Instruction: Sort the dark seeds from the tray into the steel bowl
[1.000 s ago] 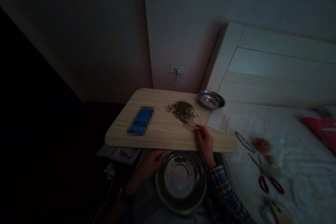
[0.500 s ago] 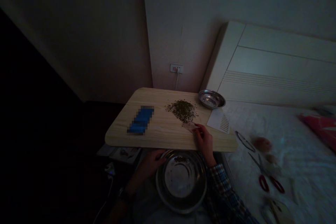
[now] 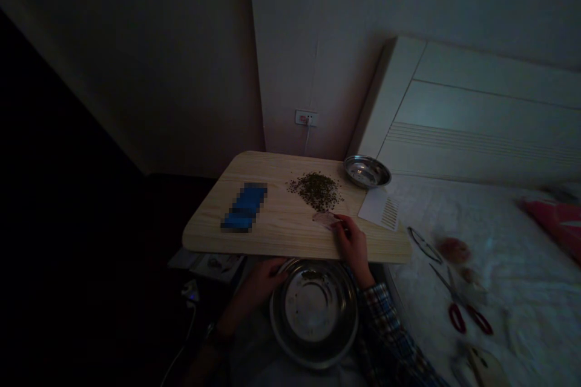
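A heap of small dark green grains [image 3: 316, 188] lies on a pale wooden board table [image 3: 281, 227]. My right hand [image 3: 350, 247] rests on the board just below the heap, its fingers pinched on a small pale card [image 3: 325, 218] whose edge touches the board. My left hand [image 3: 264, 281] grips the left rim of a large steel bowl [image 3: 313, 311] held below the board's front edge; a few grains lie inside it.
A small steel dish [image 3: 367, 170] sits at the board's far right corner, with a white card [image 3: 380, 210] beside it. A blue blurred object [image 3: 244, 207] lies on the left. Red-handled scissors [image 3: 463, 308] and small items lie on the white bed at right.
My right hand and the pale card have shifted slightly left along the board below the heap. The left hand and bowl stay put.
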`<act>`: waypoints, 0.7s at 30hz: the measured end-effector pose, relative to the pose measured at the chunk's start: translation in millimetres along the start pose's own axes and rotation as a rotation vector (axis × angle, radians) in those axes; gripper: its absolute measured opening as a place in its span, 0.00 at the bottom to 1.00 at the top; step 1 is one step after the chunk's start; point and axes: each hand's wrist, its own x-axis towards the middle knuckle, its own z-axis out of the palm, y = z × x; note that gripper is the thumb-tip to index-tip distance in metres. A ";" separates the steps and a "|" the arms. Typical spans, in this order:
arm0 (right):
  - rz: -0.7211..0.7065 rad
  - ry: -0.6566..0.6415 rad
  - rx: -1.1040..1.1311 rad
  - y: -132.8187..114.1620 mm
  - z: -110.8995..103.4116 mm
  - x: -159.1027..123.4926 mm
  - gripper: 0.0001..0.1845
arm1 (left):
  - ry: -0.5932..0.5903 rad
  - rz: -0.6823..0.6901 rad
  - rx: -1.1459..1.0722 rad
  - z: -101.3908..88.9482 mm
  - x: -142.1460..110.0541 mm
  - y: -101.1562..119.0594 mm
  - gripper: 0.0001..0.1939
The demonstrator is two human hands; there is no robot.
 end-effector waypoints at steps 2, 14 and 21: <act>-0.002 -0.008 -0.003 -0.9 -0.3 -0.4 0.17 | 0.007 -0.003 -0.009 0.1 -0.4 0.7 0.20; -0.023 -0.060 0.017 -4.5 -1.4 -2.1 0.16 | 0.011 -0.019 -0.002 -0.1 -0.3 5.0 0.20; -0.030 -0.083 0.023 -6.6 -3.0 -2.9 0.16 | 0.003 0.008 0.021 -1.0 -0.3 5.3 0.19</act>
